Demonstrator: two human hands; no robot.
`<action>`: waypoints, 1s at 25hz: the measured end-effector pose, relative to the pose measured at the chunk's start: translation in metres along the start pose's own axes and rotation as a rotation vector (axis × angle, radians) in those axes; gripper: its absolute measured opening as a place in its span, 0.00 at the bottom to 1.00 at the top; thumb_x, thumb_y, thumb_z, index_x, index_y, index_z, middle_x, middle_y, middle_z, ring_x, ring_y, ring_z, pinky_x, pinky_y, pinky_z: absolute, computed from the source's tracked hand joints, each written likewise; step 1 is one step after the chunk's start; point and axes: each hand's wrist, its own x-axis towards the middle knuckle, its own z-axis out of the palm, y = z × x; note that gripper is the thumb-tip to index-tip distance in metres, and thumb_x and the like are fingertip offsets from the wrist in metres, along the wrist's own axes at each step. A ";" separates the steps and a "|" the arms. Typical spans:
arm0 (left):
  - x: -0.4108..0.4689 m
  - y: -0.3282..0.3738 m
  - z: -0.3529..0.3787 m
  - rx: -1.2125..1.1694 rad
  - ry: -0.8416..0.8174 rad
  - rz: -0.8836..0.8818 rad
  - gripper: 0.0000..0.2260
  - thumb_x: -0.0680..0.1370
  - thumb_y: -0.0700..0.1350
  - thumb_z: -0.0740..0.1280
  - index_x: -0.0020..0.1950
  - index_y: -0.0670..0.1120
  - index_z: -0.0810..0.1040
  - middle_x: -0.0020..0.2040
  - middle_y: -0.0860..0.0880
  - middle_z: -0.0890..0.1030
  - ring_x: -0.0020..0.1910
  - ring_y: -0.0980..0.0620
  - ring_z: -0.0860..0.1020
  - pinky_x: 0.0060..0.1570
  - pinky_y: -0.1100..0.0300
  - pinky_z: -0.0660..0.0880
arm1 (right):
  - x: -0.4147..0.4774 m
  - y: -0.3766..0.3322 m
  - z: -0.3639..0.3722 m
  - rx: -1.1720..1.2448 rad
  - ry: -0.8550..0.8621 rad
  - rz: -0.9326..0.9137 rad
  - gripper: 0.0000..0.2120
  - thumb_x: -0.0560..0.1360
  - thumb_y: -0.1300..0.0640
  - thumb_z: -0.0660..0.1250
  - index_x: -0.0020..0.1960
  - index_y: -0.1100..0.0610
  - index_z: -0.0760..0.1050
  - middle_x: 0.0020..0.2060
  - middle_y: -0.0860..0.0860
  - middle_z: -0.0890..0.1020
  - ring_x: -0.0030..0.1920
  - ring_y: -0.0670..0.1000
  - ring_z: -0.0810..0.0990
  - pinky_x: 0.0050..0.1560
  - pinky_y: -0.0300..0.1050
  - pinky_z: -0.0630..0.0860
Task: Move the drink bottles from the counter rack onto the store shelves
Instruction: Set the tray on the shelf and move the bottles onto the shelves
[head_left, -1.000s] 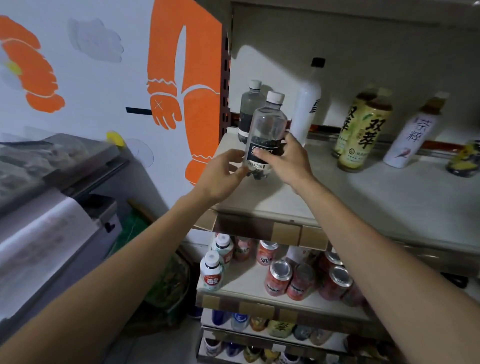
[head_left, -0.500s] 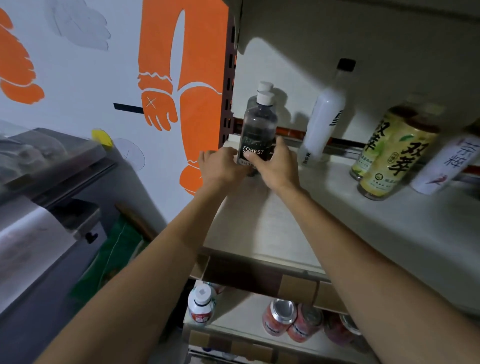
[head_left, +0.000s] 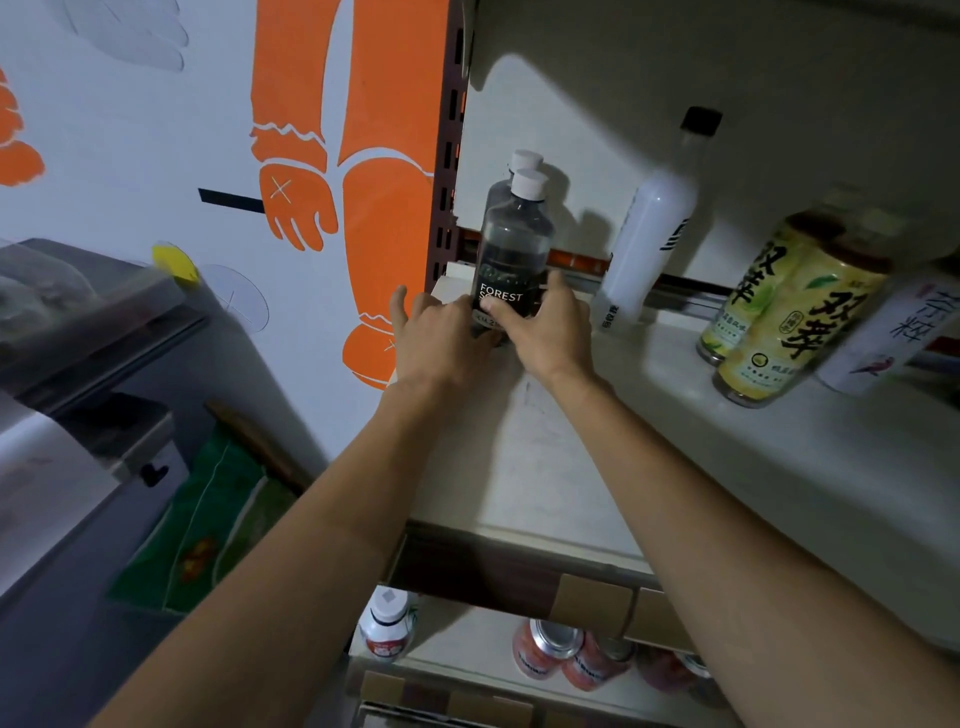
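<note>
A clear drink bottle (head_left: 511, 249) with a white cap and a black "FOREST" label stands upright at the back left of the pale top shelf (head_left: 571, 467). A second bottle of the same kind (head_left: 525, 158) stands right behind it, mostly hidden. My right hand (head_left: 548, 332) holds the front bottle low down, thumb across the label and fingers round its right side. My left hand (head_left: 441, 338) lies against the bottle's lower left side, its fingers spread and fairly straight.
On the same shelf stand a white bottle with a black cap (head_left: 649, 244), two yellow-green tea bottles (head_left: 795, 322) and a white labelled bottle (head_left: 893, 332). The shelf below carries red cans (head_left: 550, 654) and a small white bottle (head_left: 387, 623). A grey counter (head_left: 78, 364) is at left.
Both hands have carried the bottle from the shelf's front edge back to stand in front of its twin. My left hand's fingers have loosened and spread.
</note>
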 end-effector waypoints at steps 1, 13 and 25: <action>-0.003 0.000 -0.001 -0.008 -0.001 -0.005 0.26 0.70 0.59 0.53 0.57 0.48 0.80 0.47 0.43 0.82 0.63 0.42 0.70 0.73 0.45 0.46 | -0.001 0.001 0.000 0.005 0.002 -0.002 0.24 0.68 0.43 0.76 0.57 0.53 0.74 0.52 0.53 0.83 0.54 0.54 0.81 0.54 0.50 0.79; -0.009 -0.006 -0.004 0.083 0.008 0.017 0.13 0.78 0.47 0.57 0.55 0.49 0.80 0.49 0.48 0.82 0.61 0.47 0.72 0.67 0.47 0.52 | -0.001 0.003 -0.013 -0.112 -0.079 -0.025 0.20 0.71 0.46 0.74 0.59 0.54 0.77 0.55 0.53 0.83 0.56 0.55 0.80 0.51 0.47 0.77; -0.048 0.071 -0.032 0.001 -0.427 0.483 0.22 0.78 0.47 0.64 0.72 0.50 0.69 0.66 0.46 0.77 0.66 0.45 0.74 0.64 0.55 0.69 | -0.101 0.035 -0.168 -0.507 -0.311 0.006 0.24 0.76 0.47 0.69 0.69 0.54 0.74 0.68 0.53 0.76 0.66 0.54 0.74 0.64 0.45 0.71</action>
